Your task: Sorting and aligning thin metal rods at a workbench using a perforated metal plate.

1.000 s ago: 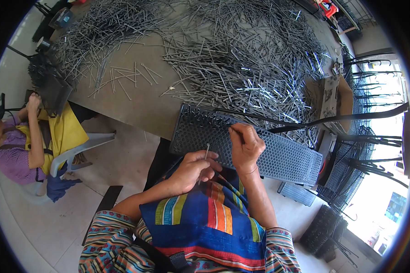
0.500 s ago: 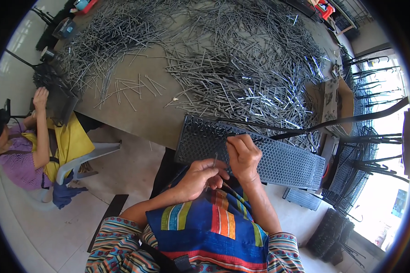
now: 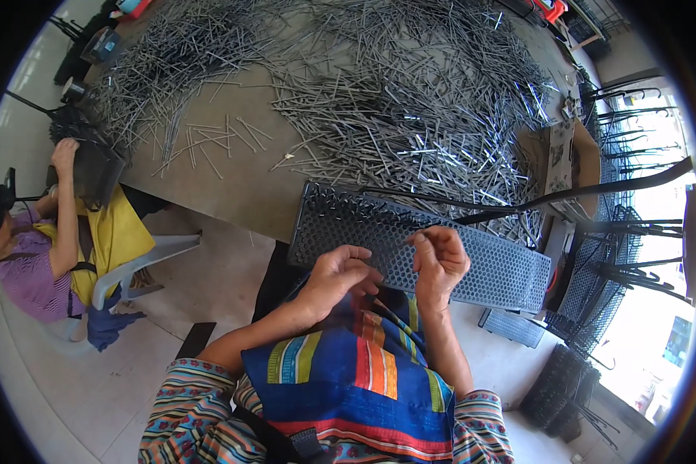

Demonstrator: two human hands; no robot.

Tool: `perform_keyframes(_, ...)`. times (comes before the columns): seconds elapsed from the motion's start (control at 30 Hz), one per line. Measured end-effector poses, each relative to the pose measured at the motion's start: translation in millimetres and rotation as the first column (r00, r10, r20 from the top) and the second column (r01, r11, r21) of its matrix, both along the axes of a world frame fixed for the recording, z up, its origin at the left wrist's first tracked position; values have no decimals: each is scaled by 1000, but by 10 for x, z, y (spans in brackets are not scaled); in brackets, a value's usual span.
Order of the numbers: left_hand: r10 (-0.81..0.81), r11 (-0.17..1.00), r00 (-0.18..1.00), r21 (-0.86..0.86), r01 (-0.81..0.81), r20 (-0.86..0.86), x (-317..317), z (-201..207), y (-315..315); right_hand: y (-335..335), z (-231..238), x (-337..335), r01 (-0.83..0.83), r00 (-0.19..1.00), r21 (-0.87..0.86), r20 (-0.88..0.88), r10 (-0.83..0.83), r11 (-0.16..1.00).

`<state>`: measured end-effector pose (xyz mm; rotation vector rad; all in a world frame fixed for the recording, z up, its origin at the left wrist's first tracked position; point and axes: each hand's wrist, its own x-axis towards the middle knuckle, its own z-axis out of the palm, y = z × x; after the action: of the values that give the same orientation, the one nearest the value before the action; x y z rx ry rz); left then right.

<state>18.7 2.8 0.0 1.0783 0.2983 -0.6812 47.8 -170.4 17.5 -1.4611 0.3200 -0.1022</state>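
In front of me a dark perforated metal panel (image 3: 479, 271) slopes across the table's near edge, with a cluster of small black pieces (image 3: 348, 210) along its upper left part. My right hand (image 3: 441, 267) is over the middle of the panel, thumb and forefinger pinched on a small dark piece (image 3: 410, 239) too small to name. Just left of it, my left hand (image 3: 332, 282) is at the panel's lower edge. Its fingers are curled and partly blurred; what they hold, if anything, is hidden.
Heaps of thin metal rods (image 3: 410, 124) cover much of the table (image 3: 232, 189). A long black bar (image 3: 580, 191) reaches right from the panel. An open cardboard box (image 3: 584, 158) and hooked mesh racks (image 3: 595, 271) stand at right. A co-worker (image 3: 39, 271) sits at left by a chair (image 3: 151, 259).
My right hand has moved right, away from my left hand. My left hand has shifted slightly up and left; the thin rod seen at its fingertips no longer shows. The whole view has shifted a little.
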Motion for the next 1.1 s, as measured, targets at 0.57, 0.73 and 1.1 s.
perform_keyframes(0.57, -86, 995, 992, -59, 81, -89, 63, -86, 111, 186, -30, 241, -7, 887, -953, 134, 441, 303)
perform_keyframes(0.73, -280, 954, 955, -135, 266, -95, 217, 166, 285, -3, -162, 56, 70, 877, -884, 275, 395, 462)
perform_keyframes(1.1, -432, 843, 282, 495, -211, 856, 2066, 743, -340, -144, -346, -163, -40, 926, -800, 195, 323, 599)
